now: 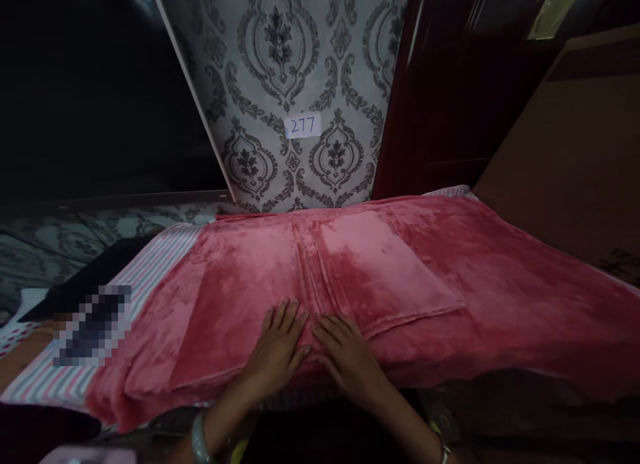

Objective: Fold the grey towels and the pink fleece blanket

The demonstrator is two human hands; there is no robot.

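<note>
My left hand (279, 347) lies palm down near the front edge of a pink plush cloth (235, 297), its fingers stretched out and pointing away from me. Close beside it, my right hand (353, 361) rests on the same cloth, also flat with fingers extended. Neither hand grips anything. Two lighter panels of the cloth nearly meet in the middle, with several long creases running between them just beyond my fingertips. Its right panel ends in a raised edge. More pink plush material (520, 284) spreads out underneath and to the right; whether it is one piece cannot be made out.
A striped cloth (165, 251) shows under the pink material at the left. Behind stand patterned wallpaper with a card (303, 125) reading 277, a dark screen (100, 91), and a dark red door-like panel (440, 91). A brown cardboard box (580, 144) borders the right side.
</note>
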